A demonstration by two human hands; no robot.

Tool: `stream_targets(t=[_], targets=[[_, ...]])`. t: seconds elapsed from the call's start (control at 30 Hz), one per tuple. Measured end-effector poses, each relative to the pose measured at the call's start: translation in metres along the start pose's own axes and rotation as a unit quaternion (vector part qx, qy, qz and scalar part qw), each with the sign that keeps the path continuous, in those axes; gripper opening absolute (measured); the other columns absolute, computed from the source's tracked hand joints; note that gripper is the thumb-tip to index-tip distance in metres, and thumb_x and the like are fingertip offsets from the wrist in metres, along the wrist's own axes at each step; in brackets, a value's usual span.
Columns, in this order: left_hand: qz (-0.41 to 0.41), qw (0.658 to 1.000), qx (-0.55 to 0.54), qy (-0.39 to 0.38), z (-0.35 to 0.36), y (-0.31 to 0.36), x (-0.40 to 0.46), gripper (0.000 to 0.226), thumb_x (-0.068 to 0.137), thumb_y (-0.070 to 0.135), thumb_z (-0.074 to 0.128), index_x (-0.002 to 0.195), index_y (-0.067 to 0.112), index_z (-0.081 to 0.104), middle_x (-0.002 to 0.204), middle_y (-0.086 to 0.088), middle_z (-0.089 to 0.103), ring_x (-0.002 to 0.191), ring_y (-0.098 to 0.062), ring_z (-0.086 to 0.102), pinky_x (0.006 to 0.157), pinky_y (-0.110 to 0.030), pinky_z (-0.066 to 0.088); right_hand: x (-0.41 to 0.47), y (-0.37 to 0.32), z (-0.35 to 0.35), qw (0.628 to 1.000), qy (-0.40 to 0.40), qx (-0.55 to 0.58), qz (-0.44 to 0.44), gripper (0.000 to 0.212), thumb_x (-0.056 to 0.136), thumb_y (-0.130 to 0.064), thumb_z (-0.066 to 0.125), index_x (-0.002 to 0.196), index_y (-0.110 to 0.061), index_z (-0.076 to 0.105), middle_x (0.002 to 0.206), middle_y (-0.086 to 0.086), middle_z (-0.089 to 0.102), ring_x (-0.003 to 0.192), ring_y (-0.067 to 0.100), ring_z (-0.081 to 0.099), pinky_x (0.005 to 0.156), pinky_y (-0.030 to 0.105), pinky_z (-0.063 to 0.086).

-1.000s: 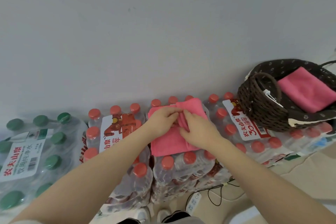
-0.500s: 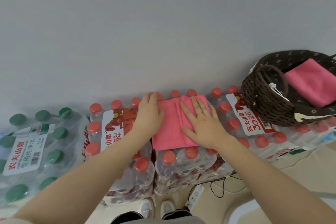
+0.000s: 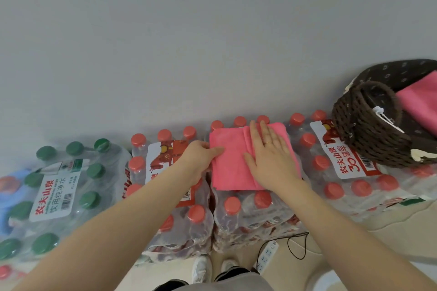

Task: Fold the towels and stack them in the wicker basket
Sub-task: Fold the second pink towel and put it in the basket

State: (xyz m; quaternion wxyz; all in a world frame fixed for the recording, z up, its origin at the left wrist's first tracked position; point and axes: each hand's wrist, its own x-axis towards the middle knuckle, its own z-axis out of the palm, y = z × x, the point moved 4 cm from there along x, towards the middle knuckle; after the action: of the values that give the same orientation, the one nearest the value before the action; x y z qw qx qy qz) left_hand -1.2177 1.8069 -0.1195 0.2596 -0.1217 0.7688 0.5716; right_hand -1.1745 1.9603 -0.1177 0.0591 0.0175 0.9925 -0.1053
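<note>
- Pink towel (image 3: 233, 163): folded to a rough rectangle, lying flat on top of shrink-wrapped packs of red-capped water bottles (image 3: 331, 172) that stand against a grey wall (image 3: 212, 42). A fold line runs down it just left of the right hand.
- Right hand (image 3: 272, 160): laid palm down on the right part of the towel, fingers (image 3: 264, 132) straight and slightly spread, reaching to the far edge. A thin ring shows on one finger. It grasps nothing; it presses flat.
- Left hand (image 3: 202, 158): at the towel's left edge, thumb on top of the cloth, the other fingers curled under or beside the edge. It appears to pinch the edge, though the underside of the grip is hidden.
- Wicker basket (image 3: 369, 134): dark brown, with a patterned fabric lining, standing on the bottle packs at the far right, well apart from the towel in hand. Partly cut off by the frame edge.
- Second pink towel (image 3: 421, 99): folded, lying inside the basket, its right part out of frame.
- Green-capped bottle pack (image 3: 54, 194): at the left, beside the red-capped packs, bearing a white label.
- Floor (image 3: 354, 255): pale, below the packs. A white power strip (image 3: 267, 256) with a black cable (image 3: 298, 245) lies there.
- The person's shoes (image 3: 201, 271) are visible at the bottom edge, close to the packs.
</note>
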Motion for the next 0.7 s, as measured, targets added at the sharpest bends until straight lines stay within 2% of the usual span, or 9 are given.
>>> stream_targets(t=[0.03,0.1,0.17,0.2,0.27,0.3,0.4,0.53,0.7], targets=[[0.016,1.000,-0.012,0.007,-0.002,-0.001,-0.001,0.013,0.087,0.015,0.061,0.081,0.006,0.055,0.070,-0.007,0.055,0.042,-0.006,0.051,0.034,-0.014,0.035,0.001,-0.004,-0.002,1.000,0.010,0.006,-0.001,0.067,0.097,-0.035,0.028,0.147,-0.017,-0.014,0.157,0.011,-0.006,0.146,0.023,-0.003,0.119,0.036,-0.001],[0.045,0.998,-0.031,0.032,-0.010,-0.005,-0.002,0.018,0.086,0.016,0.063,0.096,0.008,0.051,0.088,-0.012,0.060,0.063,-0.015,0.058,0.048,-0.024,0.047,0.004,-0.013,-0.006,1.000,0.020,0.005,-0.008,0.068,0.095,-0.024,0.030,0.147,-0.018,-0.015,0.158,0.010,-0.005,0.146,0.024,-0.002,0.119,0.038,-0.001],[0.065,0.995,-0.036,0.064,-0.022,-0.008,-0.004,0.020,0.085,0.017,0.063,0.097,0.014,0.048,0.096,-0.011,0.061,0.078,-0.023,0.059,0.066,-0.038,0.054,0.009,-0.026,-0.005,1.000,0.004,0.004,-0.003,0.071,0.093,-0.020,0.032,0.147,-0.019,-0.014,0.158,0.009,-0.007,0.145,0.029,-0.006,0.118,0.041,-0.003],[0.076,0.993,-0.043,0.075,-0.029,-0.009,-0.004,0.017,0.086,0.016,0.062,0.093,0.015,0.047,0.094,-0.010,0.061,0.077,-0.022,0.059,0.068,-0.037,0.055,0.013,-0.032,-0.004,1.000,-0.006,0.010,0.006,0.070,0.093,-0.020,0.032,0.147,-0.020,-0.013,0.157,0.008,-0.009,0.144,0.033,-0.009,0.118,0.043,-0.005],[0.086,0.990,-0.058,0.091,-0.041,-0.010,-0.007,0.014,0.088,0.013,0.059,0.086,0.016,0.046,0.085,-0.006,0.058,0.067,-0.016,0.056,0.053,-0.024,0.053,0.020,-0.044,-0.001,0.999,-0.014,0.023,0.021,0.069,0.093,-0.019,0.032,0.148,-0.017,-0.010,0.157,0.008,-0.010,0.143,0.037,-0.012,0.116,0.044,-0.008],[0.087,0.989,-0.059,0.100,-0.047,-0.011,-0.009,0.013,0.089,0.013,0.058,0.086,0.015,0.045,0.083,-0.006,0.057,0.064,-0.015,0.054,0.049,-0.022,0.050,0.022,-0.050,0.000,0.999,-0.006,0.024,0.022,0.069,0.093,-0.018,0.032,0.148,-0.014,-0.009,0.157,0.008,-0.009,0.143,0.036,-0.011,0.116,0.042,-0.008],[0.083,0.990,-0.046,0.105,-0.057,-0.017,-0.010,0.013,0.090,0.014,0.057,0.095,0.007,0.047,0.085,-0.010,0.056,0.065,-0.017,0.053,0.055,-0.029,0.048,0.025,-0.058,0.003,0.998,0.030,0.037,0.035,0.068,0.091,-0.009,0.031,0.147,-0.005,-0.006,0.157,0.011,-0.006,0.145,0.026,-0.007,0.117,0.036,-0.006],[0.092,0.990,-0.043,0.103,-0.057,-0.021,-0.010,0.012,0.090,0.016,0.057,0.090,0.010,0.047,0.081,-0.005,0.055,0.065,-0.015,0.052,0.054,-0.026,0.046,0.025,-0.056,-0.001,0.997,0.040,0.051,0.038,0.066,0.088,0.000,0.029,0.147,-0.002,0.000,0.157,0.014,0.000,0.146,0.024,-0.002,0.119,0.034,-0.003],[0.072,0.991,-0.058,0.092,-0.055,-0.021,-0.007,0.012,0.089,0.020,0.058,0.093,0.012,0.049,0.083,-0.002,0.058,0.067,-0.013,0.056,0.054,-0.024,0.045,0.019,-0.054,-0.015,0.996,0.088,0.023,0.011,0.068,0.086,0.002,0.034,0.147,-0.001,0.002,0.157,0.014,0.003,0.146,0.022,0.002,0.118,0.031,-0.005]])
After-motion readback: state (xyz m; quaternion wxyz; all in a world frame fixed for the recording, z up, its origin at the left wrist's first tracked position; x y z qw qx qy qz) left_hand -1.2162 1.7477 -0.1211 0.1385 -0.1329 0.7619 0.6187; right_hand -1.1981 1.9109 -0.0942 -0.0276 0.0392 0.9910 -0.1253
